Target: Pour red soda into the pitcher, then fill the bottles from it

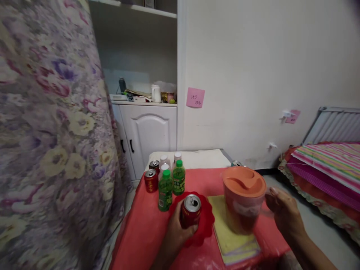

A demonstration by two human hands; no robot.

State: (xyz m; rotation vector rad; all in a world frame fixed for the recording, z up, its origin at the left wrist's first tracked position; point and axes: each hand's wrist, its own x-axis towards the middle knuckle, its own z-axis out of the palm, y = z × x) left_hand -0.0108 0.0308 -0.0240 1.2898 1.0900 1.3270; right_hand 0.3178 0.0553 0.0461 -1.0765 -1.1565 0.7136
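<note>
The left hand (176,232) has its grip closed round a red can (191,212), which stands upright on a red dish (207,225) near the front of the bench (146,232). The can's top with its tab faces up, but whether it is opened I cannot tell. The right hand (284,217) is wrapped on the clear handle of a jug (243,208), fingers curled and thumb on top. The jug stands on a yellow mat (233,243) just beside the dish, its orange lid (244,182) on and brownish liquid in its lower part. Both vessels are level and resting on their supports, nothing tilted and nothing flowing, so by my judgement the work is at the stage of taking hold, with any lifting or pouring not yet done. Behind the can stand two green bottles (165,191), two more red cans (151,180) and two white-capped bottles (164,160), grouped close together and untouched.
</note>
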